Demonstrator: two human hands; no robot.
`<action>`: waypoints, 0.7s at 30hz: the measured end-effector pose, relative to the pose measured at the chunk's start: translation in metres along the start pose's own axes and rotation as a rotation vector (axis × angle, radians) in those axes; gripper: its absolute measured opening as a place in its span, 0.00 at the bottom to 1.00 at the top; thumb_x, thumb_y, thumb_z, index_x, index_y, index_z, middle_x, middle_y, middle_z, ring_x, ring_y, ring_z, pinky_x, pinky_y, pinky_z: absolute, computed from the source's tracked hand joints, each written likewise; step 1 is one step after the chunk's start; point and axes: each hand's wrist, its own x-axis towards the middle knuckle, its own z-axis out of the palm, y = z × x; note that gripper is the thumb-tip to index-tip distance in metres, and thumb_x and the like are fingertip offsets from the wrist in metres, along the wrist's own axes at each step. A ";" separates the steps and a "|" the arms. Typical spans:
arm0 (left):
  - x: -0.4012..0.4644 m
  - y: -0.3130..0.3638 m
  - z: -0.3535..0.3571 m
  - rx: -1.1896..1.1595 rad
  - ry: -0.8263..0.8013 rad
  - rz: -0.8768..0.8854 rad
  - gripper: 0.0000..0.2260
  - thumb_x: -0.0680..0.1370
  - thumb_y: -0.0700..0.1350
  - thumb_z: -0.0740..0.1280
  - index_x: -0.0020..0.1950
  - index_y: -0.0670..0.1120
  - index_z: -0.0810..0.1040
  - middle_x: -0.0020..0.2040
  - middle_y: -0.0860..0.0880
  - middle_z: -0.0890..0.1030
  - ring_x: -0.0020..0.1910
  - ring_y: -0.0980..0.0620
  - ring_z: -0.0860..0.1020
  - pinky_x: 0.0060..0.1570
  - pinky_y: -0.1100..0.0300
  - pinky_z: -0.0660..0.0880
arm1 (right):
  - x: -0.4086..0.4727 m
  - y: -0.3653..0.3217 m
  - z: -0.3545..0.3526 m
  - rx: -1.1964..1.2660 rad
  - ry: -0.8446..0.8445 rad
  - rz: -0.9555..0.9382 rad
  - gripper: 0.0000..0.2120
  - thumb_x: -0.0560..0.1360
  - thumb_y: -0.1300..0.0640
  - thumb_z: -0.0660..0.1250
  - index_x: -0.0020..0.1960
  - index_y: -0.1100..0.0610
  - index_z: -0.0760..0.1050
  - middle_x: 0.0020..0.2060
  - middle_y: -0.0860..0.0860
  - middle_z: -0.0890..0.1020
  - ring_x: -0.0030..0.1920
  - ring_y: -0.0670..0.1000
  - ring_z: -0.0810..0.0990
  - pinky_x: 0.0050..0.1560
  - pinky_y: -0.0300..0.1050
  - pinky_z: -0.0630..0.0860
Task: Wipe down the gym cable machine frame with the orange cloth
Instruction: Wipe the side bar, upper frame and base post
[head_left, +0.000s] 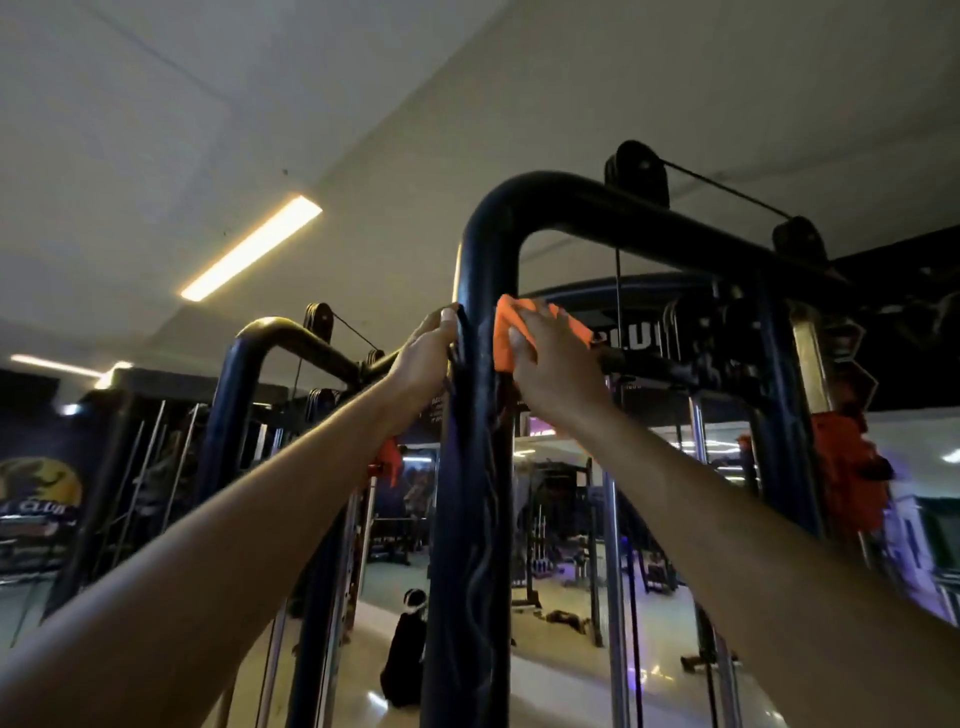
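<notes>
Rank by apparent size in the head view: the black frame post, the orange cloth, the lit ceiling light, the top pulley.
1. Black frame post
2. Ceiling light
3. Orange cloth and top pulley: look alike; the right hand covers part of the cloth.

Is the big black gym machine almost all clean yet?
Hard to tell what is already clean; no wiped patch shows in the dim light. Right now the right hand presses the orange cloth against the black upright post, just below its curved top, while the left hand steadies the post's other side. The top bar and the post's lower part probably remain.
</notes>
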 end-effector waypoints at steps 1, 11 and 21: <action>0.004 0.003 -0.002 -0.031 -0.009 0.004 0.19 0.91 0.55 0.52 0.79 0.54 0.72 0.70 0.50 0.77 0.65 0.50 0.75 0.52 0.55 0.70 | -0.006 0.000 0.015 0.004 -0.053 0.043 0.26 0.90 0.41 0.50 0.88 0.40 0.54 0.88 0.49 0.55 0.88 0.56 0.49 0.85 0.65 0.52; 0.068 0.004 -0.042 -0.034 -0.202 0.088 0.19 0.90 0.57 0.50 0.70 0.55 0.78 0.67 0.52 0.78 0.59 0.54 0.79 0.47 0.57 0.76 | 0.065 -0.003 0.038 -0.007 0.094 0.134 0.28 0.87 0.31 0.39 0.85 0.31 0.39 0.89 0.44 0.49 0.88 0.60 0.46 0.83 0.75 0.38; 0.091 -0.011 -0.059 0.007 -0.248 0.155 0.21 0.90 0.57 0.51 0.73 0.52 0.78 0.69 0.50 0.80 0.68 0.47 0.78 0.73 0.40 0.72 | 0.018 -0.003 0.013 -0.403 0.048 0.056 0.23 0.87 0.42 0.42 0.73 0.39 0.70 0.69 0.49 0.75 0.70 0.56 0.68 0.73 0.64 0.51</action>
